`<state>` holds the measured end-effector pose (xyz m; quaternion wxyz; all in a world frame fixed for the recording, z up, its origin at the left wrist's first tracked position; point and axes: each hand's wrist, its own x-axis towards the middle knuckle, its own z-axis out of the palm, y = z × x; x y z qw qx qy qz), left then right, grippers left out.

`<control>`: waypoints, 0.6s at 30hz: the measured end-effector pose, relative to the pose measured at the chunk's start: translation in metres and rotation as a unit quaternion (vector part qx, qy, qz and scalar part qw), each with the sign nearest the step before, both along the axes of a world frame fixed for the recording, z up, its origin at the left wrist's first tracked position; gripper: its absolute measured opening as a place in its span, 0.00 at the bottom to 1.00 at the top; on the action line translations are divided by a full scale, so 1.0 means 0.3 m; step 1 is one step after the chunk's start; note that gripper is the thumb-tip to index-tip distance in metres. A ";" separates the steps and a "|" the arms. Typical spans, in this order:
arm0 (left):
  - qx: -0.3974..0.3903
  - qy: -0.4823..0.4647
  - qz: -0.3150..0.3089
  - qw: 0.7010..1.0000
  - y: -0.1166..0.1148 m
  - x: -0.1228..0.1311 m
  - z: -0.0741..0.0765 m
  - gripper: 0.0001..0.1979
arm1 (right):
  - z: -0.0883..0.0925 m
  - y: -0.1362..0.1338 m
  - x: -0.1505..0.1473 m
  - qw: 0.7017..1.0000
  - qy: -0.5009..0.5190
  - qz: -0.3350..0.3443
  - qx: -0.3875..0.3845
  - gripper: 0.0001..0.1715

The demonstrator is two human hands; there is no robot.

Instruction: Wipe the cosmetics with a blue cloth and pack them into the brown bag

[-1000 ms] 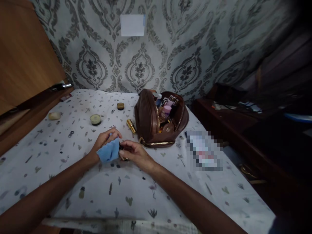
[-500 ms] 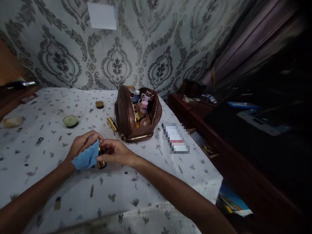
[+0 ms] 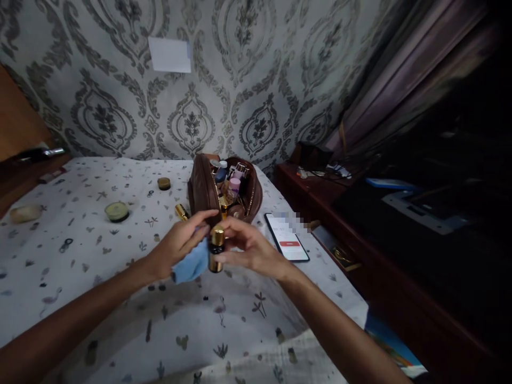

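A small dark bottle with a gold cap (image 3: 216, 249) stands upright between the fingers and thumb of my right hand (image 3: 248, 246). Bunched under the palm of my left hand (image 3: 176, 244) is a light blue cloth (image 3: 191, 265), its lower edge hanging beside the bottle. The left fingers reach toward the gold cap; whether they touch it I cannot tell. Just behind both hands sits an unzipped brown cosmetic bag (image 3: 204, 186), packed with several small bottles and tubes. A gold tube (image 3: 182, 212) lies at the bag's left side, close to my left hand.
On the patterned cloth lie a round pale green jar (image 3: 117, 212), a smaller brown jar (image 3: 164, 183) and a beige oblong item (image 3: 25, 214). A phone (image 3: 288, 240) rests right of the bag. Beyond the table edge runs a dark red wooden cabinet (image 3: 320, 194).
Both hands have moved right, bringing the bottle and blue cloth in front of the bag. The cloth has come away from the bottle's top, and the gold cap now shows.
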<state>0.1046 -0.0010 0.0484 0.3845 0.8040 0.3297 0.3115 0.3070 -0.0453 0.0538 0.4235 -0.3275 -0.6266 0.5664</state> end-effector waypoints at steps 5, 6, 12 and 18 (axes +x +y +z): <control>0.020 0.120 -0.031 0.992 -0.001 0.114 0.010 0.29 | 0.118 -0.033 0.121 0.992 -0.033 -0.103 0.062 0.17; 0.022 0.148 -0.025 0.988 -0.004 0.129 0.014 0.29 | 0.137 -0.032 0.138 0.989 -0.033 -0.127 0.073 0.18; 0.038 0.249 -0.019 0.968 -0.023 0.161 0.011 0.14 | 0.179 0.025 0.191 0.948 -0.060 -0.269 0.159 0.22; 0.101 0.239 -0.044 0.965 -0.032 0.153 -0.063 0.17 | 0.122 0.110 0.183 0.932 -0.125 -0.272 0.203 0.25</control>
